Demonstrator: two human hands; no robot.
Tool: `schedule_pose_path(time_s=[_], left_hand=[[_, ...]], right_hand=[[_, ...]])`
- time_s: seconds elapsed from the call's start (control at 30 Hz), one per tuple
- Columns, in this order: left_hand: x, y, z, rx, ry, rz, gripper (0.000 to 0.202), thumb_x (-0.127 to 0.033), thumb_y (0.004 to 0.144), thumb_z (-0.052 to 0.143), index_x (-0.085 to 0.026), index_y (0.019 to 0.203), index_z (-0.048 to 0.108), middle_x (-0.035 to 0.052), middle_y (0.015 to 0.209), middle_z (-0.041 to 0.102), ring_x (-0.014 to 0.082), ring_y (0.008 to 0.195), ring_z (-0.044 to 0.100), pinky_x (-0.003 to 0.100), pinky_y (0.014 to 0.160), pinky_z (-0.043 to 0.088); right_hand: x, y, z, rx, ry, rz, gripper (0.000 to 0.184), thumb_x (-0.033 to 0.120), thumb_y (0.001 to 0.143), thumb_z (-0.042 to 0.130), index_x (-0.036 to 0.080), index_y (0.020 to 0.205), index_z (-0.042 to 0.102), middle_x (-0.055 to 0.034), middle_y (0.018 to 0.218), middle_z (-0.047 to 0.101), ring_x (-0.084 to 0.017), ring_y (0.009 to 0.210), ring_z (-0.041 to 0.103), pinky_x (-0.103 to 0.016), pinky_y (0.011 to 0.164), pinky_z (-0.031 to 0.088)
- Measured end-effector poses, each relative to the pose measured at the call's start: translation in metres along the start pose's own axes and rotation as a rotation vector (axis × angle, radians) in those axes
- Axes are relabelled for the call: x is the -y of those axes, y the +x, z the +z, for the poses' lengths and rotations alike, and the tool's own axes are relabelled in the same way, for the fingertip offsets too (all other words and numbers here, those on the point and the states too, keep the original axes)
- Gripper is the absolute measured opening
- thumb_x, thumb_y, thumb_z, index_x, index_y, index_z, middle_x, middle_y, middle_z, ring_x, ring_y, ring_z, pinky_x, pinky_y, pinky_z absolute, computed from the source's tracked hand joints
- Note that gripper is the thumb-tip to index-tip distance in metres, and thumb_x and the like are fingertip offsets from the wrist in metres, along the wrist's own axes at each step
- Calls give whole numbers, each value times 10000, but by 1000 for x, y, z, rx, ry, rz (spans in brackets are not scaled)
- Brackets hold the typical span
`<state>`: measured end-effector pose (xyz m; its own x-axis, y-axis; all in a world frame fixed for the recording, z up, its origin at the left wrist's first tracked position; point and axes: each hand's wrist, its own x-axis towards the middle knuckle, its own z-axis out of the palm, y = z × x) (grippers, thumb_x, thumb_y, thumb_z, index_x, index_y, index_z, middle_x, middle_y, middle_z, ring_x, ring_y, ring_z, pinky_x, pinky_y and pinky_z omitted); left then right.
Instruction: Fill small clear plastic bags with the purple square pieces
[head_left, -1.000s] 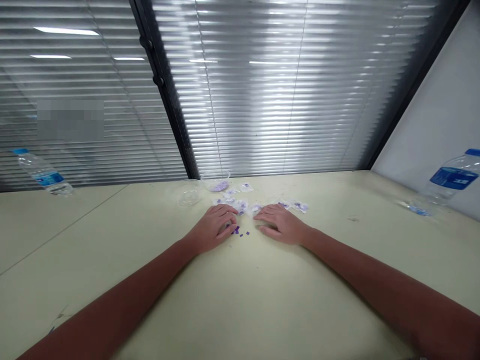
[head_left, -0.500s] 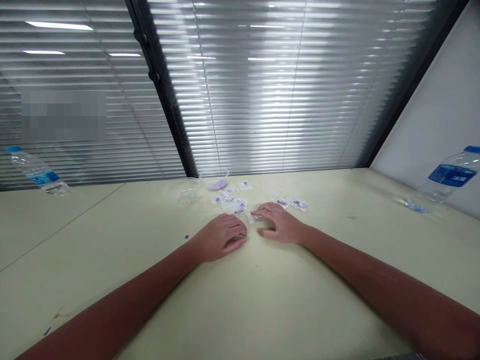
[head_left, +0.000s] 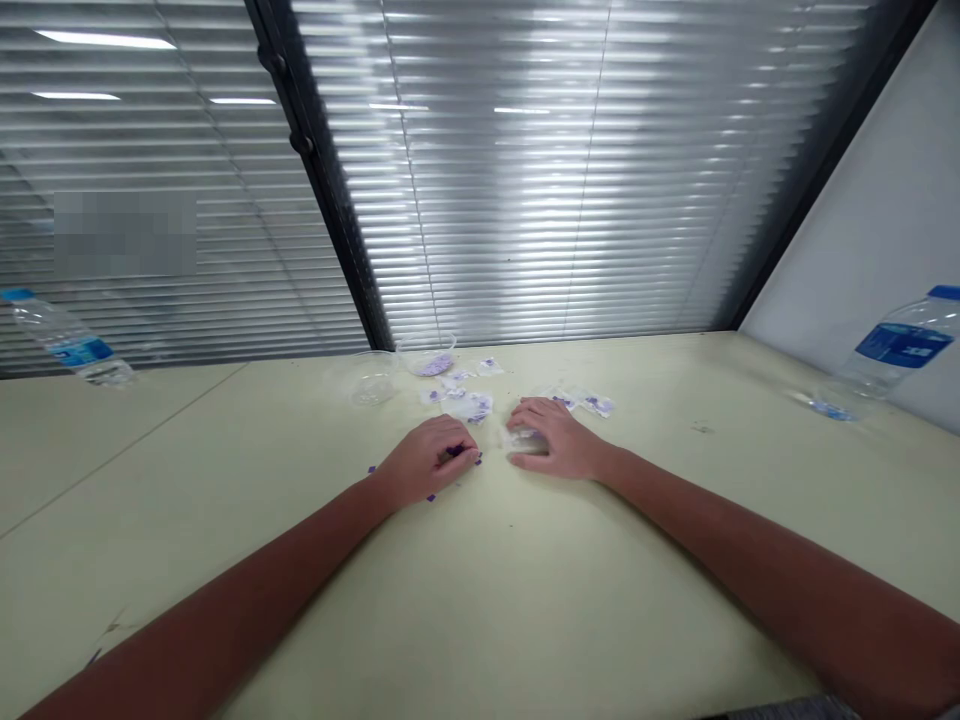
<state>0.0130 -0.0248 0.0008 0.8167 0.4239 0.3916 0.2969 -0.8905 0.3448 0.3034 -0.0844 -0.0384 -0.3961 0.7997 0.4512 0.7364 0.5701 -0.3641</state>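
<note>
Small dark purple pieces (head_left: 454,452) show between the curled fingers and thumb of my left hand (head_left: 421,462), which rests low over the table. A few more lie loose around it, one purple piece (head_left: 430,497) just below the hand. To the right, my right hand (head_left: 559,440) is bent round a small clear plastic bag (head_left: 525,438), blurred between its fingers and thumb. Beyond the hands lie several clear bags with purple pieces (head_left: 469,405) on the left and more bags (head_left: 596,405) on the right.
At the back stand a clear bowl with purple pieces (head_left: 435,365) and a second clear bowl (head_left: 373,388). A water bottle (head_left: 79,350) is at the far left, a larger bottle (head_left: 900,345) at the right. Window blinds (head_left: 510,200) rise behind the cream table (head_left: 525,600).
My left hand has drawn slightly left and closed more, with dark purple pieces now showing in and around it. The clear bag has shifted towards my right hand's palm.
</note>
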Motion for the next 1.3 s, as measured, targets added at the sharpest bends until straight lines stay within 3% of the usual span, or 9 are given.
schedule_pose_path(time_s=[0.17,0.4,0.93,1.3], left_hand=[[2,-1,1,-4,5,17,334,-386,1101,531,-231,856,697,40,834,731,211,864,646,353,851,493],[3,0,2,4,20,30,316,-363,1096,546,-227,846,683,39,833,724,209,869,636,342,841,486],[10,-2,1,21,4,1,224,-355,1077,586,-240,941,722,41,976,739,213,971,665,343,875,511],[16,3,4,62,24,-33,190,-397,1052,617,-250,1066,735,52,1049,726,238,1010,652,385,948,495]], right_hand=[[2,1,-1,27,-1,-2,586,508,931,792,261,1435,624,-141,1458,669,-367,1462,536,-597,1218,389],[3,1,-4,44,58,34,413,480,883,833,256,1165,631,-118,1349,683,-341,1364,583,-567,1187,382],[6,3,-9,12,118,5,350,517,933,805,254,1113,659,-87,1176,739,-295,1119,667,-464,1025,477],[1,2,-8,29,92,-1,375,545,967,759,241,1180,704,-106,1240,728,-299,1163,662,-474,1075,441]])
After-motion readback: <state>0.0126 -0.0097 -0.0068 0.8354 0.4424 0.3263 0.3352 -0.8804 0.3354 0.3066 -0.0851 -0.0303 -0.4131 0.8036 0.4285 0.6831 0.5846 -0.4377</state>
